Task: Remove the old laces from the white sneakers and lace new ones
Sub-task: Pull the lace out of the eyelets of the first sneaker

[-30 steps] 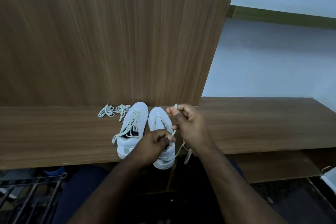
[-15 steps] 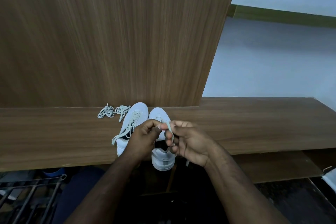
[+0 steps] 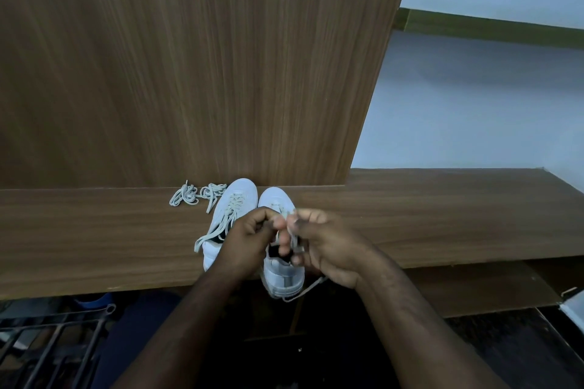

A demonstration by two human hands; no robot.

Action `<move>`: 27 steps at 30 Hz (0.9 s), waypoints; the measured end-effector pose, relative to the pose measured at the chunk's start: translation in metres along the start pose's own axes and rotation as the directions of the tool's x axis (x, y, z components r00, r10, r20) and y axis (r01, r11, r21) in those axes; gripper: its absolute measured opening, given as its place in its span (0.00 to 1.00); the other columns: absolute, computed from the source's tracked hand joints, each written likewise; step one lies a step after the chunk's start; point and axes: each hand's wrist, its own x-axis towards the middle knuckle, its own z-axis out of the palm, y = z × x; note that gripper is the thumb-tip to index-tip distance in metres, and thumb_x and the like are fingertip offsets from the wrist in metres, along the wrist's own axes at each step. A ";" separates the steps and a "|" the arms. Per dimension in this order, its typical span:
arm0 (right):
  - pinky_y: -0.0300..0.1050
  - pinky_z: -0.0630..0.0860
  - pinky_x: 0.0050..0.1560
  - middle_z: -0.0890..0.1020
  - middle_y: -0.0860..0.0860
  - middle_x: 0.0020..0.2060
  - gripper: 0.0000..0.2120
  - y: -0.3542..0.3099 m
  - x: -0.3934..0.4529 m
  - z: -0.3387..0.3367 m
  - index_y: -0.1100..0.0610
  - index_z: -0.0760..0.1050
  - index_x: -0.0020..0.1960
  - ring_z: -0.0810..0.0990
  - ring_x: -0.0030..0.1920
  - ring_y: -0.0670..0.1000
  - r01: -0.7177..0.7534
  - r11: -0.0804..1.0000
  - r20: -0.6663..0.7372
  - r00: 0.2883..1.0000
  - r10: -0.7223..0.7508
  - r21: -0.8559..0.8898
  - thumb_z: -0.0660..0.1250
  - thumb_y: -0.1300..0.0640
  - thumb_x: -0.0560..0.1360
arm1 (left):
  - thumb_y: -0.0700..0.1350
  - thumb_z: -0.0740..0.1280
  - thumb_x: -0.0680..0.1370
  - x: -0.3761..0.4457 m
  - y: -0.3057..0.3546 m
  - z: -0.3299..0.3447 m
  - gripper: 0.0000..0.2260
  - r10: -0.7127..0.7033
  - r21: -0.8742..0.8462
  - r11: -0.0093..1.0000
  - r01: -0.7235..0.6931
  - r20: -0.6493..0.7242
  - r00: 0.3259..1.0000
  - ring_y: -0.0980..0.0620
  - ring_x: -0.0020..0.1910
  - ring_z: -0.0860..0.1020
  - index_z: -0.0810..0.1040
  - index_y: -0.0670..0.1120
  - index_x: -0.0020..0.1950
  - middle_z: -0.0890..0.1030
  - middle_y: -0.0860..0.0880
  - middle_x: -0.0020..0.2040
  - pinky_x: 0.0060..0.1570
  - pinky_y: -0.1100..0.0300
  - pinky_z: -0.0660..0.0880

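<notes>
Working the lace of the right-hand sneaker is the step in hand, judged from the grip of both hands above its tongue. Whether this lace is an old one coming out or a new one going in cannot be told from the view.

Nearest the camera, a loose run of that lace hangs past the heel and over the front edge of the wooden shelf. The heel of the right-hand sneaker slightly overhangs that edge.

The right hand has its fingers curled, thumb and forefinger pinching the lace near its upper end. The left hand is likewise curled, its fingertips meeting the right hand's at the lace; it appears to pinch the same lace, though the contact is partly hidden.

The next move calls for a steady pinch near the lace tip and a straight pull or feed along the eyelet row, with the other hand steadying the shoe.

Both sneakers lie with their long axes running away from the person, heels near, toes touching or almost touching the upright wooden panel. The left-hand sneaker stands just beside the other, laced, with its ends trailing loose to the left.

Farther back and left, a bundle of spare laces lies on the shelf near the panel.
</notes>
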 end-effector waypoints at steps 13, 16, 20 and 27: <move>0.41 0.75 0.36 0.79 0.52 0.37 0.14 0.007 0.002 -0.008 0.60 0.79 0.53 0.79 0.39 0.50 -0.152 0.974 -0.018 0.988 0.151 -0.170 0.58 0.53 0.85 | 0.37 0.65 0.81 -0.002 0.005 -0.005 0.08 0.040 -0.015 0.999 -0.040 -0.007 0.999 0.53 0.29 0.80 0.77 0.34 0.44 0.81 0.47 0.30 0.34 0.63 0.75; 0.42 0.76 0.36 0.81 0.54 0.40 0.10 -0.002 0.001 -0.001 0.61 0.77 0.54 0.81 0.42 0.51 0.036 0.991 -0.008 0.999 -0.035 0.130 0.59 0.58 0.84 | 0.41 0.64 0.82 0.000 0.000 0.000 0.11 -0.017 -0.028 0.999 0.017 0.009 1.000 0.56 0.31 0.77 0.79 0.40 0.42 0.79 0.49 0.32 0.35 0.63 0.74; 0.46 0.78 0.41 0.85 0.48 0.47 0.10 -0.005 0.014 -0.004 0.56 0.78 0.53 0.81 0.39 0.42 0.264 0.954 -0.285 0.912 -0.294 -0.140 0.58 0.59 0.84 | 0.49 0.65 0.81 -0.003 -0.011 0.003 0.09 -0.051 0.188 0.982 0.022 0.149 0.988 0.55 0.37 0.79 0.83 0.54 0.43 0.82 0.48 0.37 0.42 0.56 0.76; 0.51 0.76 0.48 0.84 0.48 0.42 0.15 0.018 0.014 -0.023 0.56 0.77 0.50 0.81 0.42 0.46 -0.097 0.697 -0.249 0.961 -0.121 -0.711 0.58 0.46 0.83 | 0.39 0.69 0.79 0.001 0.004 -0.010 0.05 0.062 0.108 0.992 -0.061 -0.001 0.998 0.61 0.34 0.78 0.83 0.43 0.43 0.82 0.53 0.35 0.38 0.70 0.73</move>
